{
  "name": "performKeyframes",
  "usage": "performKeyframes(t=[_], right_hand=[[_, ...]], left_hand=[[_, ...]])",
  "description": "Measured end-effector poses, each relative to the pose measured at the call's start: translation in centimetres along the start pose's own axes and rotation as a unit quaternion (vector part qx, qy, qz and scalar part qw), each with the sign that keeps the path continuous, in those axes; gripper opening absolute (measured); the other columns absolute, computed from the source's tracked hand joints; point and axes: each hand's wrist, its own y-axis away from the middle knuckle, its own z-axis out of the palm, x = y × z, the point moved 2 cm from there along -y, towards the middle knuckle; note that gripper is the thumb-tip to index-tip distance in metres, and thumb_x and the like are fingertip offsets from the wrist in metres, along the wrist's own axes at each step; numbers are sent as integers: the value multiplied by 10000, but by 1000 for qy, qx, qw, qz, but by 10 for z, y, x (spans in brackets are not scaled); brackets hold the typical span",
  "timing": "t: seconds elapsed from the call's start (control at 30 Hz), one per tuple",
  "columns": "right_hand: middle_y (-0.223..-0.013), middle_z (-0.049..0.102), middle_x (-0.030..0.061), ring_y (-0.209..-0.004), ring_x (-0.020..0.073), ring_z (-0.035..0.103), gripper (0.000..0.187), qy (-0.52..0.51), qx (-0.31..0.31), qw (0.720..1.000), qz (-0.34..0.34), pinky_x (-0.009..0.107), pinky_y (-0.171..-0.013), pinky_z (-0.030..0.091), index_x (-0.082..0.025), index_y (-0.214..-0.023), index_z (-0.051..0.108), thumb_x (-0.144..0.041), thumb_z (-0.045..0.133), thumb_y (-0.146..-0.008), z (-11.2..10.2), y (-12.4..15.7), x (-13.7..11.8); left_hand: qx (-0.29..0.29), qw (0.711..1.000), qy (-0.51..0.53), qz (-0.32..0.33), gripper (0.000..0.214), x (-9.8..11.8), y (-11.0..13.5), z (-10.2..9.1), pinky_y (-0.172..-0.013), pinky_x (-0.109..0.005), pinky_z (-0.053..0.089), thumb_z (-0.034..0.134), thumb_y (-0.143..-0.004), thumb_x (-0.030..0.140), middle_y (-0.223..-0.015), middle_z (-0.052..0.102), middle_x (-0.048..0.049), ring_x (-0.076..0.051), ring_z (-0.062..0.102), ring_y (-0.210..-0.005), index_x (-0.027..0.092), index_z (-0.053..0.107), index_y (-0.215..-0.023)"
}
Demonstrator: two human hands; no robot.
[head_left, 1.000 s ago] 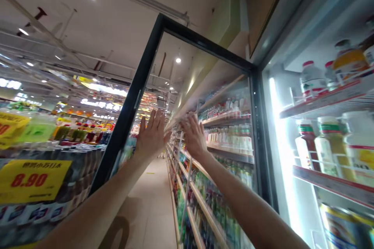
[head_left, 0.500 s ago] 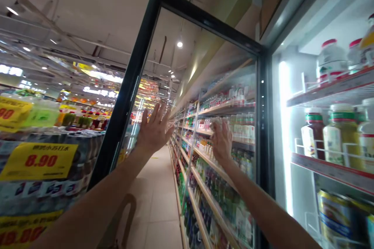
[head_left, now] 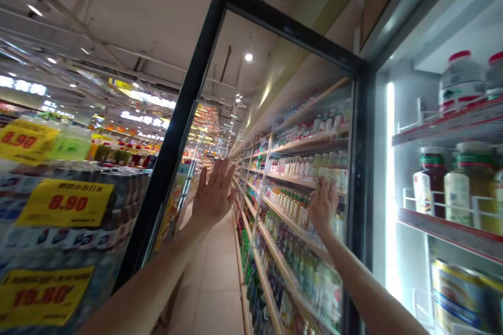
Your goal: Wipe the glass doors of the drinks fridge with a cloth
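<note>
My left hand [head_left: 215, 192] lies flat with its fingers spread against the glass pane [head_left: 267, 115] of an open cooler door. To its right, my right hand [head_left: 323, 208] is pressed to the same pane, nearer the hinge side, its fingers bent. A pale crumpled cloth seems to be under those fingers; motion blur and the hand mostly hide it. The door's black frame [head_left: 188, 89] surrounds the pane and leans in view. Shelves of bottles show in the glass behind both hands.
On the right, the lit cooler holds bottles [head_left: 463, 183] and cans [head_left: 456, 293] on wire-fronted shelves [head_left: 448, 230]. Stacked packs of drinks with yellow price signs [head_left: 65, 202] stand at left. A tiled floor [head_left: 220, 272] shows through the door.
My right hand has moved right and down across the glass, towards the hinge side. My left hand stays on the pane, slightly lower in view. The view has shifted a little left.
</note>
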Motion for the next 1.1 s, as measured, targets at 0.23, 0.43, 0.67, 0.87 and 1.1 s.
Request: performKeyframes(t=[0.23,0.43,0.67,0.87,1.1], right_hand=[[-1438,362,129,-1345,243,308,461,4,-44,993,-111,528,-1062,249,-229,-1327,445,-242,331,-881,-5,7,-12],[-1463,302,155,-1374,272,235,498,-21,-19,999,-16,526,-1053,262,-183,-1347,423,-251,328,-864,6,-3,-48],[-1477,303,79,-1382,213,225,495,-22,-66,982,-178,499,-1096,192,-267,-1354,400,-252,362,-860,12,9,-87],[-1470,277,184,-1369,295,237,553,-16,14,997,76,546,-1060,244,-100,-1381,359,-262,286,-857,7,-21,-47],[-1398,438,41,-1360,183,282,457,-48,-75,969,-231,448,-1122,179,-268,-1289,483,-218,372,-848,12,14,-86]], left_hand=[[4,1000,-8,16,582,-1,3,-3,-1128,-470,139,393,-905,348,-1470,291,-107,-243,196,-1387,183,213,-1433],[11,1000,-3,23,595,0,5,-6,-1129,-467,140,412,-893,315,-1462,305,-113,-244,207,-1384,185,208,-1436],[-5,1000,-1,23,567,-3,5,-5,-1131,-465,140,405,-900,340,-1468,294,-107,-248,199,-1386,182,254,-1423],[-6,1000,-4,22,578,-1,5,-5,-1127,-473,143,404,-897,330,-1474,277,-114,-250,188,-1389,171,239,-1427],[-6,1000,18,18,570,-5,6,-1,-1129,-463,139,408,-897,332,-1469,290,-109,-237,193,-1388,199,241,-1425]])
